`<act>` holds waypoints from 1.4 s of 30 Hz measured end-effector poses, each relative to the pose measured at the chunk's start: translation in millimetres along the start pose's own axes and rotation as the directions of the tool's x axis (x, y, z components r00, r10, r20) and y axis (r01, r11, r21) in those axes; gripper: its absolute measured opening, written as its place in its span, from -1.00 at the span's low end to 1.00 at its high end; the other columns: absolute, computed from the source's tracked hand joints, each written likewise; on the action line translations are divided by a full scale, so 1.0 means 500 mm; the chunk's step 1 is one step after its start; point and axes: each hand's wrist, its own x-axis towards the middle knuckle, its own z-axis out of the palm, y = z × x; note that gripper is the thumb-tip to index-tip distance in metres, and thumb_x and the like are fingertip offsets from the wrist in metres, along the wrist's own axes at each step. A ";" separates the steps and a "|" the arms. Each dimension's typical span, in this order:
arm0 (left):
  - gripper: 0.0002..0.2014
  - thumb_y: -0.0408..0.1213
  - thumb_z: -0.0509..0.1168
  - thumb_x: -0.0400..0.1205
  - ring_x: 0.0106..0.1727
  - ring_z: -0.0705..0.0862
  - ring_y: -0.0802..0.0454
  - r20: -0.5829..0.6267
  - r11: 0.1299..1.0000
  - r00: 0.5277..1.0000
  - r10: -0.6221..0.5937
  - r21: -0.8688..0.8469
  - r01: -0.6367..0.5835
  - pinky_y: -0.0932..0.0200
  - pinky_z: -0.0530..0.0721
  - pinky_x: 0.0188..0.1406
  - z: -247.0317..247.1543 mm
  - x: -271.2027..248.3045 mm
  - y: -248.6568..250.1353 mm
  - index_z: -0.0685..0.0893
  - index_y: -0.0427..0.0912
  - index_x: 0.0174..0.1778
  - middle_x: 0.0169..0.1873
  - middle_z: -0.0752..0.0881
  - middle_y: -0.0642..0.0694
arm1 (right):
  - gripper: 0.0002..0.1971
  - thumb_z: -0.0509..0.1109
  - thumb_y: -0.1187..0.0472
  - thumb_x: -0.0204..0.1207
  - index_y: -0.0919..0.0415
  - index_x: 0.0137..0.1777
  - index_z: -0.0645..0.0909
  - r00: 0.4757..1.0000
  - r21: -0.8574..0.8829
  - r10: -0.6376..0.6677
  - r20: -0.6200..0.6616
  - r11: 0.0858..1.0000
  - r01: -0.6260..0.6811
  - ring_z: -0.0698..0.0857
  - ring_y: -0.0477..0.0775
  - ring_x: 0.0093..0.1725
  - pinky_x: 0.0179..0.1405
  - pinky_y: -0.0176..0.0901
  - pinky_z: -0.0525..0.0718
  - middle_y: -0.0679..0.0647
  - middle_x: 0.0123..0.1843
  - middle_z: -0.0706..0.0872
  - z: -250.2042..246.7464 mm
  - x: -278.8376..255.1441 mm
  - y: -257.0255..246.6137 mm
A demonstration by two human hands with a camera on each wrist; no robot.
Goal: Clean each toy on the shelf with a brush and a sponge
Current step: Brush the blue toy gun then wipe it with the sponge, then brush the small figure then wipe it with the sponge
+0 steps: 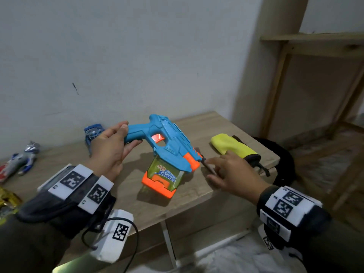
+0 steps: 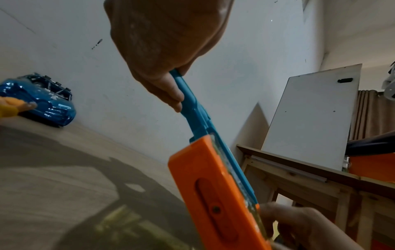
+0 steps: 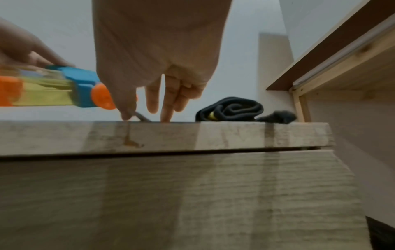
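A blue and orange water gun [image 1: 169,142] with a green tank [image 1: 163,178] stands tilted on the wooden table [image 1: 199,205], tank end down. My left hand [image 1: 128,134] grips its handle, thumb on top and fingers underneath; the left wrist view shows the same hand [image 2: 166,88] on the gun [image 2: 198,118]. A thin dark brush [image 1: 207,165] lies just right of the muzzle. My right hand [image 1: 213,169] reaches down with straight fingers, thumb and index either side of it; the thumb tip [image 3: 126,115] touches the brush [image 3: 142,117]. A yellow sponge cloth [image 1: 230,144] lies behind the right hand.
A blue toy car [image 1: 93,133] sits against the wall and a silver-blue figure [image 1: 23,158] lies at the far left. A wooden rack [image 1: 315,46] stands to the right, with a black bag [image 1: 281,154] past the table's right edge.
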 end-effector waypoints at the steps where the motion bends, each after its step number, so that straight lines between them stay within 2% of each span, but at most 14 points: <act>1: -0.79 -0.36 0.23 0.67 -0.07 0.71 0.03 0.004 1.000 1.000 -0.007 -0.005 0.007 0.23 0.79 -0.30 0.001 0.003 0.001 0.58 -0.30 0.20 -0.05 0.64 -0.08 | -0.69 0.42 0.09 0.40 0.13 0.13 0.70 1.000 0.014 0.009 0.019 1.000 -0.009 0.63 0.29 -0.10 -0.17 -0.04 0.57 0.19 -0.21 0.72 0.006 -0.002 -0.005; 4: -0.77 -0.37 0.23 0.67 -0.09 0.71 0.02 0.020 1.000 1.000 -0.020 -0.017 0.021 0.22 0.79 -0.34 0.010 0.025 0.008 0.58 -0.33 0.22 -0.07 0.64 -0.10 | -0.64 0.18 0.01 0.48 0.07 0.11 0.73 0.995 0.134 0.089 -0.037 0.987 -0.084 0.70 0.30 -0.13 -0.19 -0.04 0.56 0.21 -0.21 0.76 0.000 0.016 -0.016; 7: -0.78 -0.37 0.23 0.67 -0.11 0.70 0.00 0.022 1.000 1.000 -0.019 -0.015 0.019 0.25 0.77 -0.42 0.026 0.062 0.019 0.59 -0.33 0.21 -0.05 0.63 -0.14 | -0.73 0.27 0.23 0.49 0.13 0.08 0.76 0.959 0.252 0.192 -0.209 0.958 -0.137 0.76 0.20 -0.06 -0.10 -0.23 0.48 0.17 -0.09 0.83 -0.040 0.063 -0.027; 9: -0.81 -0.38 0.23 0.67 -0.13 0.70 0.00 0.021 1.000 1.000 -0.012 -0.007 0.012 0.25 0.77 -0.42 0.040 0.091 0.025 0.60 -0.33 0.17 0.01 0.62 -0.16 | -0.78 0.33 0.29 0.54 0.18 0.09 0.76 0.909 0.325 0.318 -0.268 0.919 -0.225 0.75 0.17 -0.01 -0.02 -0.20 0.50 0.18 -0.06 0.83 -0.072 0.098 -0.036; 11: -0.85 -0.39 0.25 0.66 -0.15 0.70 0.00 0.018 1.000 1.000 -0.015 0.004 0.015 0.21 0.78 -0.41 0.054 0.122 0.027 0.61 -0.31 0.11 0.03 0.63 -0.19 | -0.80 0.31 0.27 0.55 0.15 0.05 0.75 0.856 0.477 0.449 -0.256 0.829 -0.292 0.75 0.05 -0.18 -0.08 -0.13 0.62 0.11 -0.23 0.82 -0.094 0.134 -0.037; 12: -0.88 -0.39 0.25 0.65 -0.16 0.71 -0.01 0.018 1.000 1.000 -0.023 0.013 0.023 0.19 0.78 -0.40 0.063 0.138 0.026 0.61 -0.30 0.07 0.01 0.63 -0.19 | -0.81 0.30 0.28 0.55 0.14 0.02 0.74 0.830 0.592 0.503 -0.240 0.754 -0.286 0.71 -0.05 -0.32 -0.22 -0.21 0.65 0.07 -0.31 0.78 -0.100 0.153 -0.034; 14: -0.88 -0.40 0.25 0.65 -0.20 0.71 -0.01 0.023 0.998 0.999 -0.040 0.041 0.039 0.17 0.79 -0.39 0.077 0.170 0.020 0.62 -0.30 0.06 -0.06 0.64 -0.18 | -0.82 0.27 0.33 0.57 0.18 0.02 0.70 0.795 0.784 0.578 -0.185 0.574 -0.235 0.59 -0.24 -0.53 -0.51 -0.45 0.53 0.06 -0.37 0.72 -0.107 0.187 -0.032; 15: -0.88 -0.40 0.25 0.65 -0.20 0.71 -0.01 0.029 0.997 0.999 -0.045 0.060 0.043 0.17 0.79 -0.40 0.084 0.185 0.014 0.63 -0.31 0.06 -0.08 0.64 -0.18 | -0.82 0.26 0.35 0.57 0.19 0.02 0.68 0.787 0.837 0.597 -0.157 0.503 -0.215 0.57 -0.27 -0.56 -0.57 -0.49 0.47 0.08 -0.36 0.71 -0.108 0.202 -0.031; 17: -0.89 -0.40 0.24 0.65 -0.21 0.71 -0.04 0.034 0.993 0.998 -0.049 0.105 0.045 0.20 0.78 -0.44 0.096 0.214 0.001 0.63 -0.31 0.05 -0.05 0.64 -0.22 | -0.82 0.25 0.36 0.58 0.15 -0.05 0.67 0.782 0.881 0.614 -0.108 0.423 -0.211 0.57 -0.26 -0.55 -0.58 -0.48 0.45 0.09 -0.35 0.72 -0.107 0.227 -0.030; 20: -0.90 -0.41 0.23 0.66 -0.15 0.71 -0.13 0.033 0.985 0.998 -0.050 0.168 0.044 0.24 0.75 -0.51 0.111 0.257 -0.015 0.63 -0.30 0.02 0.04 0.63 -0.28 | -0.79 0.24 0.36 0.58 0.09 -0.12 0.65 0.782 0.913 0.622 -0.038 0.339 -0.225 0.59 -0.09 -0.44 -0.56 -0.40 0.46 0.09 -0.33 0.74 -0.105 0.256 -0.028; 23: -0.85 -0.41 0.22 0.66 0.02 0.72 -0.29 0.047 0.972 0.995 -0.091 0.222 0.079 0.21 0.76 -0.41 0.123 0.294 -0.026 0.64 -0.32 0.08 0.16 0.62 -0.37 | -0.81 0.23 0.37 0.59 0.14 -0.10 0.64 0.789 0.934 0.614 0.033 0.262 -0.243 0.57 -0.05 -0.42 -0.50 -0.33 0.46 0.11 -0.31 0.73 -0.099 0.279 -0.023; 30: -0.72 -0.54 0.17 0.65 0.22 0.65 -0.35 0.101 0.938 0.986 -0.133 0.334 0.092 0.03 0.69 -0.08 0.141 0.371 -0.063 0.59 -0.38 0.26 0.32 0.53 -0.45 | -0.86 0.24 0.35 0.59 0.20 -0.04 0.64 0.795 0.942 0.597 0.104 0.196 -0.271 0.60 -0.03 -0.39 -0.43 -0.28 0.48 0.12 -0.29 0.75 -0.061 0.332 -0.004; 39: -0.66 -0.56 0.19 0.64 0.29 0.59 -0.35 0.093 0.872 0.967 -0.239 0.459 0.171 0.12 0.69 -0.16 0.137 0.428 -0.103 0.57 -0.33 0.33 0.39 0.48 -0.40 | -0.89 0.27 0.33 0.58 0.19 -0.07 0.63 0.796 0.943 0.589 0.138 0.168 -0.288 0.63 -0.07 -0.42 -0.46 -0.33 0.51 0.12 -0.29 0.77 -0.024 0.364 0.022; 42: -0.65 -0.57 0.21 0.63 0.30 0.59 -0.33 0.076 0.852 0.962 -0.261 0.486 0.193 -0.01 0.69 0.09 0.133 0.443 -0.117 0.57 -0.34 0.33 0.38 0.51 -0.38 | -0.90 0.27 0.33 0.58 0.21 -0.07 0.62 0.796 0.943 0.588 0.140 0.166 -0.289 0.62 -0.09 -0.44 -0.50 -0.36 0.50 0.12 -0.30 0.76 -0.018 0.371 0.031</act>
